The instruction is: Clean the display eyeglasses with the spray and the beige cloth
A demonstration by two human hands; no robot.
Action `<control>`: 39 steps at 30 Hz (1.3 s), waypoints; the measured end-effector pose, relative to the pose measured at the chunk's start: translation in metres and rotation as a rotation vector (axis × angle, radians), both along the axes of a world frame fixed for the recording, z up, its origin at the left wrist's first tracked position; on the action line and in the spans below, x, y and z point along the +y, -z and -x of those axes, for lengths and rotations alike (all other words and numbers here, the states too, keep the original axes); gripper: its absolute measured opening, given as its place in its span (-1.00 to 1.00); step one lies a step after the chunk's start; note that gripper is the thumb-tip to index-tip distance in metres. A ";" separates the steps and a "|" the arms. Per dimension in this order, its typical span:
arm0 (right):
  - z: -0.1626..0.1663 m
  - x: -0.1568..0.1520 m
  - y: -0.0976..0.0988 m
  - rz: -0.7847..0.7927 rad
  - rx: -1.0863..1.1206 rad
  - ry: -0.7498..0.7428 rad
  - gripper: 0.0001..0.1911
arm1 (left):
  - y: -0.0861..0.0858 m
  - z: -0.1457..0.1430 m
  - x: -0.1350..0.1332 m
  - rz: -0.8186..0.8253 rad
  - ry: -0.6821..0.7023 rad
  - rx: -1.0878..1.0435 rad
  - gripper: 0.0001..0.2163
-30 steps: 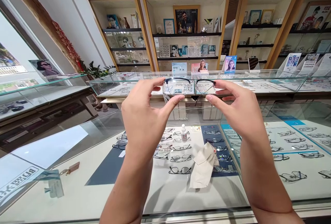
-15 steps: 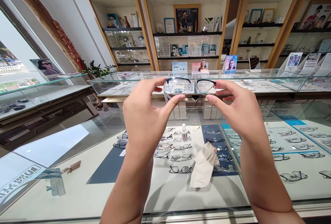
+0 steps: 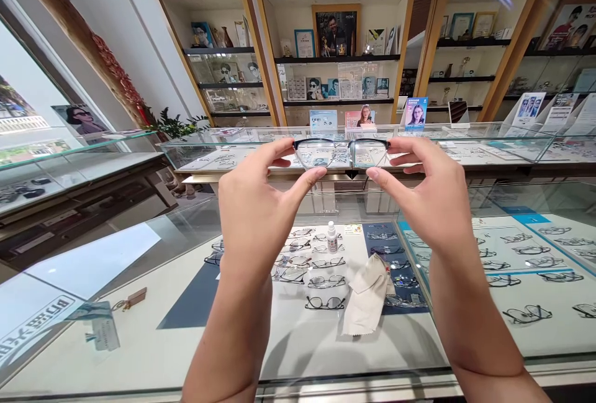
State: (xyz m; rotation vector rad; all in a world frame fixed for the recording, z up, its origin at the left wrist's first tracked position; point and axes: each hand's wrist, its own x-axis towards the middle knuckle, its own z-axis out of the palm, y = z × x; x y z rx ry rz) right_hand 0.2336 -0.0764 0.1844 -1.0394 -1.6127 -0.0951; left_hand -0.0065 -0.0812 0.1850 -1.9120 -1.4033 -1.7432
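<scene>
A pair of eyeglasses (image 3: 341, 143) with dark upper rims and clear lenses is held up above the glass counter. My left hand (image 3: 265, 189) pinches its left end between thumb and fingers, the thumb close under the lens. At the opposite end, my right hand (image 3: 421, 189) grips the frame the same way. Both lenses face along my line of sight, roughly level. Below, on the countertop, lies a crumpled beige cloth (image 3: 365, 297). A small white bottle (image 3: 332, 238) stands upright behind the cloth.
Rows of eyeglasses (image 3: 325, 303) lie inside the glass display counter (image 3: 298, 362). A tag with a cord (image 3: 106, 331) rests at the left. Farther back runs another glass showcase (image 3: 205, 164), with wood-framed shelves (image 3: 338, 60) behind it and a slanted wooden post (image 3: 69, 30) at the left.
The eyeglasses have turned from a slant to squarely facing me and sit more level. Both hands have shifted slightly with them, keeping hold. The bottle and cloth stay in place.
</scene>
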 end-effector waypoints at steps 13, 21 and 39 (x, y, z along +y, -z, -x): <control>0.001 -0.006 0.001 -0.105 -0.037 -0.026 -0.64 | -0.001 0.007 0.003 0.035 0.039 -0.054 -0.55; 0.003 -0.009 0.003 -0.142 -0.024 -0.050 -0.66 | -0.003 0.010 0.003 0.074 0.076 -0.060 -0.57; 0.002 -0.002 0.003 0.077 0.056 -0.089 -0.54 | 0.000 -0.006 0.000 -0.080 -0.001 -0.038 -0.59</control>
